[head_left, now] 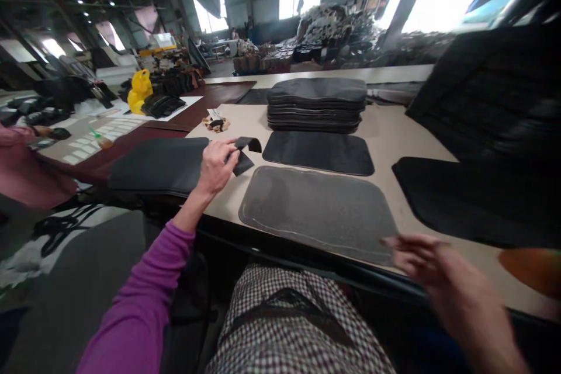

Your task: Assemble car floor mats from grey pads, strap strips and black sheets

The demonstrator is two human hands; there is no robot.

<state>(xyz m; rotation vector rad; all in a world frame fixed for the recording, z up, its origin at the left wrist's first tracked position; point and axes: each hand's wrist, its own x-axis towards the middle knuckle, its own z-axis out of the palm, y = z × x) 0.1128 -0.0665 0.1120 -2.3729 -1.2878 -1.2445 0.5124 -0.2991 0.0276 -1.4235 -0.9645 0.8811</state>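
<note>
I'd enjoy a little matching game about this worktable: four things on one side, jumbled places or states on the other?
Things:
1. Left hand
2. Grey, flat panel with rounded corners
3. Tall stack of black, rounded panels
4. Bright yellow, crumpled bag

Places or states:
A. Directly behind a single flat black panel
B. Beside a pile of dark pieces
C. Has a pale line along its near edge
D. Holding a small black curled strip

Right pairs: 1-D, 2-C, 3-A, 4-B

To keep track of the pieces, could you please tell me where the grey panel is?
In the head view, the grey panel lies right of centre, along the near edge of the table, between the left hand and right hand.
</note>
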